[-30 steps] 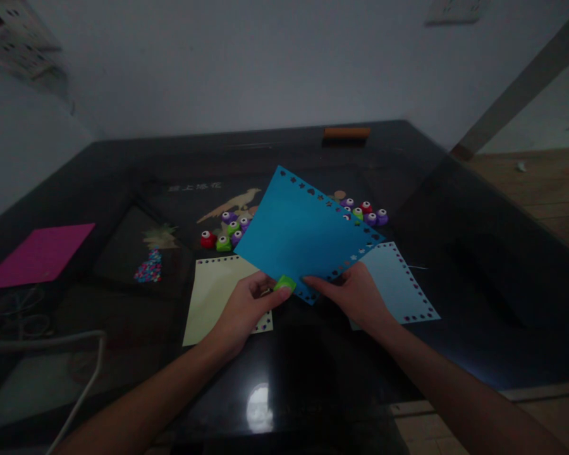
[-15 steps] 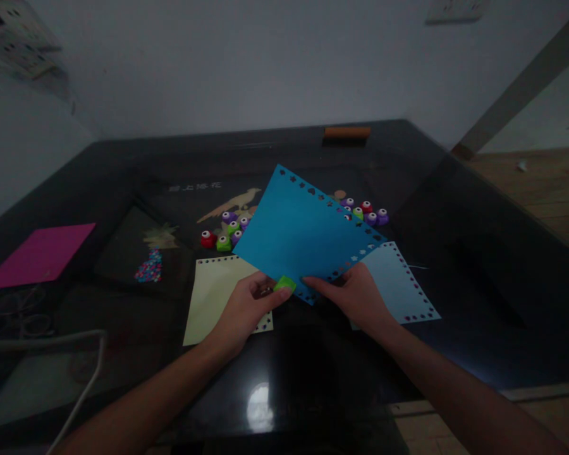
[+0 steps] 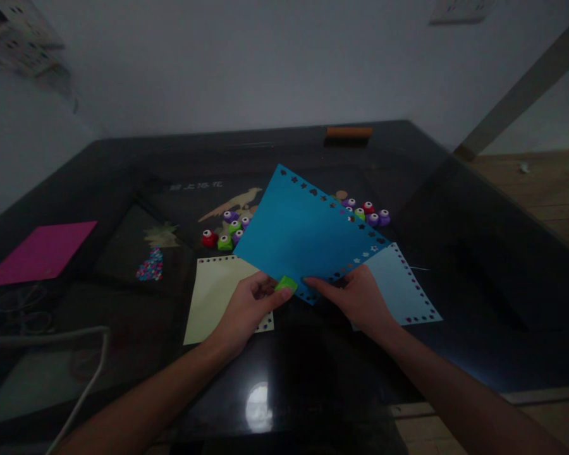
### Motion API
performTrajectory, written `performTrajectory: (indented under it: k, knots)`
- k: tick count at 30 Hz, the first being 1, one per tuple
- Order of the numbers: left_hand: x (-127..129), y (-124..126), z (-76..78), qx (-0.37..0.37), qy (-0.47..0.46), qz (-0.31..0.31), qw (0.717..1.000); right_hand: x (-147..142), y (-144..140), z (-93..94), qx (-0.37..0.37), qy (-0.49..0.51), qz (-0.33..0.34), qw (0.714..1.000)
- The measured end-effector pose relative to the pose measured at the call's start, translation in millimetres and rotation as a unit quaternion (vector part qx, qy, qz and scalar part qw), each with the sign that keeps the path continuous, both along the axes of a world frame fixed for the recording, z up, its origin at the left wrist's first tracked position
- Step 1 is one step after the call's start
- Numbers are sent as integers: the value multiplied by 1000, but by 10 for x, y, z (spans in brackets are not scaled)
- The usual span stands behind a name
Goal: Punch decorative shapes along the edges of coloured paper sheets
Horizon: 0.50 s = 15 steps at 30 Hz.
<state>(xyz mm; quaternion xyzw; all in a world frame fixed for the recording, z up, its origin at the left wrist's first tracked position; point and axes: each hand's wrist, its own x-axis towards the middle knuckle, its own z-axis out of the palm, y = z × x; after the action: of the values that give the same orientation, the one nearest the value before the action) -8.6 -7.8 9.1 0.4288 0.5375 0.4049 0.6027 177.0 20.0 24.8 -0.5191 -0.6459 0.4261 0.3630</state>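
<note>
Currently your left hand (image 3: 246,306) is closed around a small green paper punch (image 3: 285,284), thumb on top, with the punch seated on the near corner of the blue paper sheet (image 3: 303,230). Your right hand (image 3: 355,297) pinches the same sheet along its lower right edge, fingers (image 3: 320,285) closed on the paper just beside the punch. The sheet is held tilted above the table (image 3: 455,253), its far corner raised toward the wall. Punched holes run along the sheet's upper right and lower right edges; the shapes include stars and hearts.

Beneath your left hand a pale yellow sheet (image 3: 213,294) lies flat on the table, with a row of holes along its top edge and near corner. Beneath your right hand a light blue sheet (image 3: 403,287) lies flat, holes lining its right and near edges. Both are partly covered by the held sheet.

Behind the held sheet two clusters of small punches rest on the table: a left group (image 3: 225,230) in red, green and purple, and a right group (image 3: 367,213) in purple, green and red. A small heap of coloured paper cut-outs (image 3: 150,265) sits to the left of the yellow sheet. A magenta sheet (image 3: 40,253) lies well apart at the left edge. An orange block (image 3: 349,132) rests at the far edge of the table.
</note>
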Motion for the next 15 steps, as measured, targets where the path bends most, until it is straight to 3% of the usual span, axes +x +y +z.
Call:
performTrajectory:
  k: [15]
  knots:
    - [24, -16, 24, 47, -6, -3, 999, -9, -3, 0, 24, 13, -10, 1000]
